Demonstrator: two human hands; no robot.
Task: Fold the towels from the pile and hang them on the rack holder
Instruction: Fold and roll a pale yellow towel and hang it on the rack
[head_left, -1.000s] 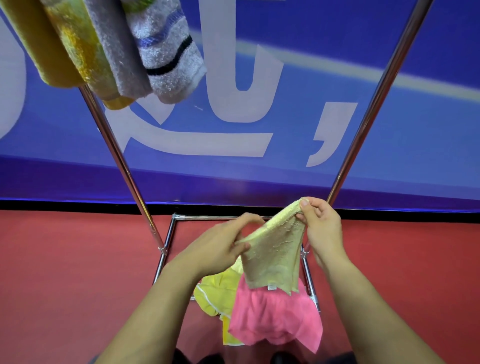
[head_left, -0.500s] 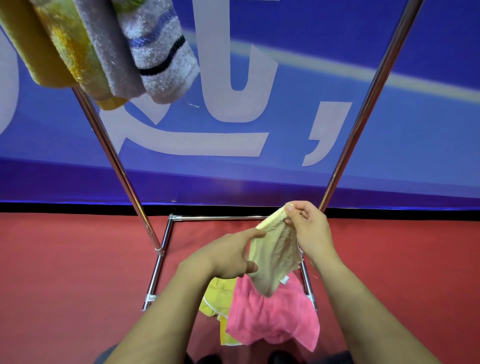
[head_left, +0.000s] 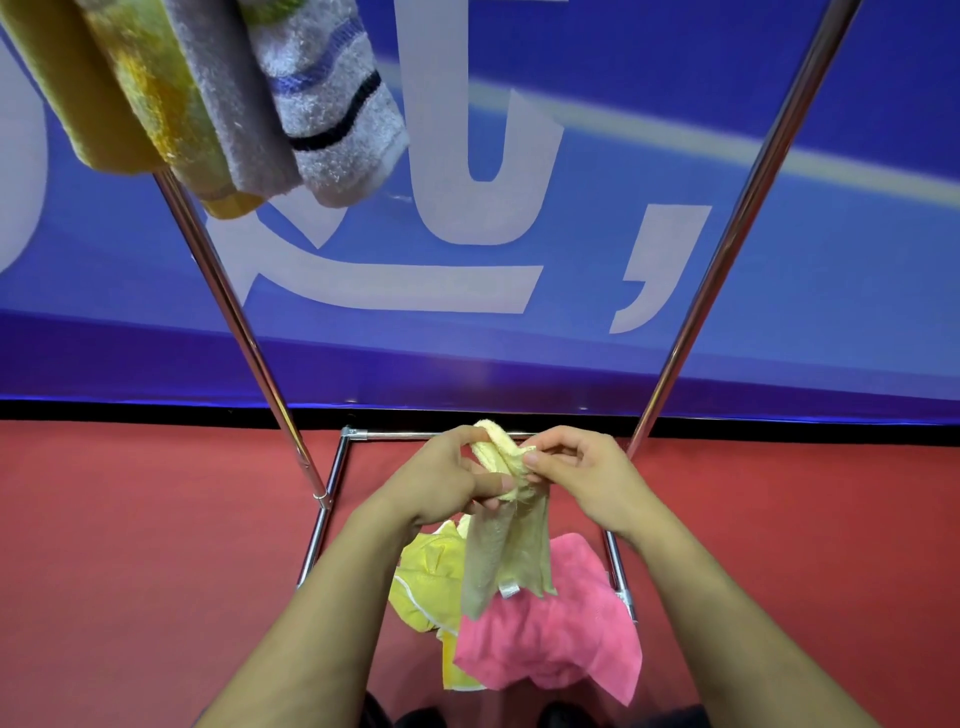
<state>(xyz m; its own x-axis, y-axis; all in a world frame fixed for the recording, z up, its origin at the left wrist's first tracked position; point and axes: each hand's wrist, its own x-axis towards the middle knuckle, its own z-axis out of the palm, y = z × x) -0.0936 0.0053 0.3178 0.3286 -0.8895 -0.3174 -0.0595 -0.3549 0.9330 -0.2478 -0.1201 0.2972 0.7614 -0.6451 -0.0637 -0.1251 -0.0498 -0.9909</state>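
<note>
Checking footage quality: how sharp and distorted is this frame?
Head view: wide-angle lens splays the chrome rack poles outward; near hanging striped white towel looks soft; both hands on the pale yellow towel are sharp.

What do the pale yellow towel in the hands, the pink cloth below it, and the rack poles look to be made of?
Pale yellow towel: seems terry cotton, matte, with a nubby looped pile and a sewn tag near its lower edge. Pink cloth: possibly microfibre or fleece, with a fine, even, soft nap; the look leaves it open. Rack poles: polished metal tube, likely chromed or stainless, with bright mirror-like highlights.
</note>
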